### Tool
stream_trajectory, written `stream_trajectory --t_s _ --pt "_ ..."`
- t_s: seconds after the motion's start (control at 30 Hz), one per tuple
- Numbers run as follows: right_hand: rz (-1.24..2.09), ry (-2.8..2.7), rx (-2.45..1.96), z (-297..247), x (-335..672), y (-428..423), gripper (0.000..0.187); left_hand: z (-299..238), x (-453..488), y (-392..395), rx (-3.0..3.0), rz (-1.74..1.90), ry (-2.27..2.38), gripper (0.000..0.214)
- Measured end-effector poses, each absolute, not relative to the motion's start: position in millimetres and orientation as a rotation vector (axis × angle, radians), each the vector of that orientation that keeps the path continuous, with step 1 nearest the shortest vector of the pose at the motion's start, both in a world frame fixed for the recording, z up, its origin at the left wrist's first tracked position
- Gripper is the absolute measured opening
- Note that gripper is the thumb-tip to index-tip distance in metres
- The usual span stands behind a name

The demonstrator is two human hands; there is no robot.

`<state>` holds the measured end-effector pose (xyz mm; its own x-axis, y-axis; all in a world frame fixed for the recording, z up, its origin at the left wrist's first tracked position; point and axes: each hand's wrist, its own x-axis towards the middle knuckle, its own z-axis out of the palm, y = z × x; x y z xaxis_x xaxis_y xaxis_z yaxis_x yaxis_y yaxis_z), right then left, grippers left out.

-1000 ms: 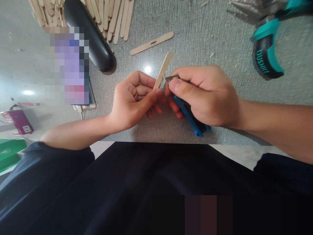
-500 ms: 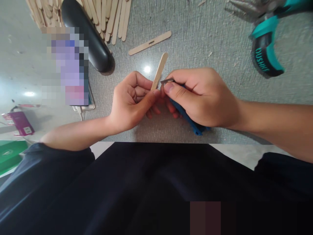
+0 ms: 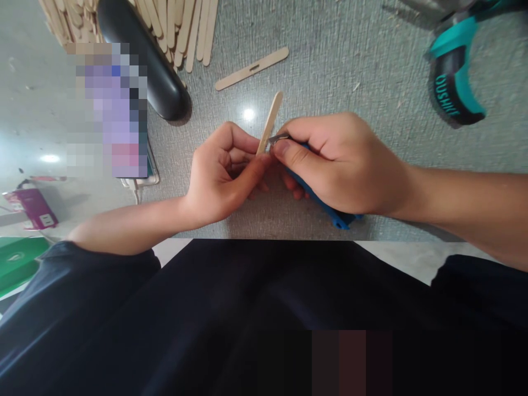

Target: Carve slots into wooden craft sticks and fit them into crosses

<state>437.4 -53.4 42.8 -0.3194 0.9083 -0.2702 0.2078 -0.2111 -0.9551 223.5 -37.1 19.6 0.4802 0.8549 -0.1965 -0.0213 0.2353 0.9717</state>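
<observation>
My left hand pinches a wooden craft stick between thumb and fingers; its upper end points away from me and its lower end is hidden by the hand. Wrapped in my right hand is a utility knife with a blue handle, mostly covered by the palm. Its short metal blade reaches the right edge of the stick, close to my left thumb. Beyond both hands, another craft stick with a small slot in its middle lies flat on the table.
Several craft sticks are heaped at the back left beside a black oblong case. A phone with a cable lies at left. Teal-and-black pliers rest at the back right. A purple box-shaped item sits far left.
The knife blade has moved slightly left, closer against the stick, and the handle's rear end has swung a little right. The stick stands slightly steeper. My view has shifted slightly.
</observation>
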Motion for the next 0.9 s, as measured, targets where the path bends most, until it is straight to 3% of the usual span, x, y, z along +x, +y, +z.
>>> stream_trajectory --t_s 0.47,0.9 --pt "1.508 -1.611 -1.422 44.0 438.6 -52.6 0.054 5.1 217.1 -37.4 1.33 0.769 0.838 0.04" --pt "1.767 -1.506 -1.331 47.5 441.8 -47.1 0.049 20.2 213.7 -24.6 1.202 0.57 0.822 0.053"
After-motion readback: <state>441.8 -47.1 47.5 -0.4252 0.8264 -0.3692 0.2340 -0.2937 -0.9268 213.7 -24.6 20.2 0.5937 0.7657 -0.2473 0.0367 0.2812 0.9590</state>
